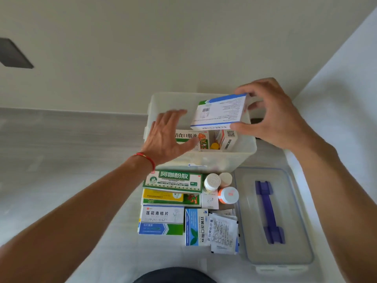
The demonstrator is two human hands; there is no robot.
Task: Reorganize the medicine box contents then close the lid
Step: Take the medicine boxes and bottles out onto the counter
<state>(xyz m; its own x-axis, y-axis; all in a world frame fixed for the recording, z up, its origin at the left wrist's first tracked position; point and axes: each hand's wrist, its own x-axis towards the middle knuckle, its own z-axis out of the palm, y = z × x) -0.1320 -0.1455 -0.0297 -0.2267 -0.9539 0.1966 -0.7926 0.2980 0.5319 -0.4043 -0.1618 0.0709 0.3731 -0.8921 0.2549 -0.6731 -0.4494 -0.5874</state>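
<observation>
A clear plastic medicine box (pixel 240 158) stands open on a white surface. Inside stand an orange and green carton (pixel 201 139), a small yellow-capped bottle (pixel 214 146) and a white carton with a QR code (pixel 229 139). My right hand (pixel 279 117) grips a white and blue carton (pixel 221 111) above the box's opening. My left hand (pixel 169 137) hovers flat with fingers spread over the box's left side, holding nothing. The clear lid (pixel 251 227) with its purple handle (pixel 269 211) lies flat to the right, in front of the box.
In front of the box lie several medicine cartons (pixel 173 181), three small bottles (pixel 212 181) and loose sachets (pixel 223 231). A wall rises behind the box. Grey floor shows at left, and a dark socket plate (pixel 14 54) sits on the wall.
</observation>
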